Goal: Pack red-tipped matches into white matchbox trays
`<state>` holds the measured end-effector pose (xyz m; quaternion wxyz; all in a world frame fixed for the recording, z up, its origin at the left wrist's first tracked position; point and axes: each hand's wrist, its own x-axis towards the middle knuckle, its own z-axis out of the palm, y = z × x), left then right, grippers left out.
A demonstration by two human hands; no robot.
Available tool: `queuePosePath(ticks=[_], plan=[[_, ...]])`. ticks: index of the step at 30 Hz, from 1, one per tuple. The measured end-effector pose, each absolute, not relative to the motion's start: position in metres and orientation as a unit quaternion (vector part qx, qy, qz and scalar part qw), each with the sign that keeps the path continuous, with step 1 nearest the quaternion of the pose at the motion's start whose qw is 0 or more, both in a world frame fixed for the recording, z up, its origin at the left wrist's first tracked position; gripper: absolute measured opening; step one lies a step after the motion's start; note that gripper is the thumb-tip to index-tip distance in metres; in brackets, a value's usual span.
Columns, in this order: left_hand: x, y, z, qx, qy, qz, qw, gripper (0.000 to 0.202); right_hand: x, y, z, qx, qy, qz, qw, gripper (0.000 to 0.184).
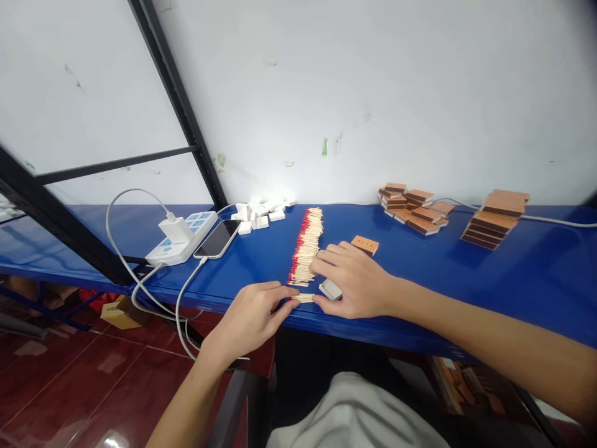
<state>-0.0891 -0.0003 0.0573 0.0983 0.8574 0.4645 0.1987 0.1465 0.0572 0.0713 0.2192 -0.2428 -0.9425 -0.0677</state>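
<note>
A long row of red-tipped matches (306, 246) lies on the blue table (489, 274). At its near end sits a small bundle of matches (303, 298). My left hand (254, 314) pinches this bundle from the left with its fingertips. My right hand (355, 280) rests palm down beside it, fingers curled, its thumb at the bundle's right end. Under the right hand's fingers lies a small white inner tray (330, 289). An orange matchbox sleeve (364, 244) lies just behind the right hand.
Stacks of orange matchboxes (415, 208) and another stack (497, 219) stand at the back right. White inner trays (261, 214) are piled at the back. A phone (217, 238) and a power strip (181, 238) with cables lie at the left. Black shelf struts rise at the left.
</note>
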Motion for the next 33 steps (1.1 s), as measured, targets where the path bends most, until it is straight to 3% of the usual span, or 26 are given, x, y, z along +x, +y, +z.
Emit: queuePosePath(ticks=[3, 6, 11, 14, 21, 26, 33], plan=[[-0.089, -0.001, 0.057, 0.856, 0.463, 0.206, 0.101, 0.029, 0.148, 0.055, 0.076, -0.3, -0.936, -0.103, 0.155, 0.033], [-0.091, 0.0, 0.055, 0.852, 0.466, 0.213, 0.109, 0.029, 0.149, 0.055, 0.077, -0.336, -0.933, -0.079, 0.099, 0.027], [-0.093, 0.006, 0.05, 0.84, 0.468, 0.238, 0.139, 0.031, 0.151, 0.057, 0.076, -0.354, -0.931, -0.003, 0.092, 0.018], [-0.093, 0.009, 0.048, 0.836, 0.468, 0.248, 0.144, 0.031, 0.148, 0.056, 0.074, -0.366, -0.922, 0.023, 0.127, 0.013], [-0.094, 0.01, 0.044, 0.833, 0.467, 0.26, 0.142, 0.029, 0.146, 0.058, 0.075, -0.364, -0.867, 0.125, 0.317, 0.021], [-0.095, 0.01, 0.043, 0.832, 0.467, 0.261, 0.15, 0.029, 0.148, 0.06, 0.072, -0.333, -0.877, 0.072, 0.34, 0.023], [-0.095, 0.01, 0.044, 0.829, 0.459, 0.266, 0.177, 0.026, 0.144, 0.053, 0.061, -0.157, -0.934, -0.048, 0.319, 0.018]])
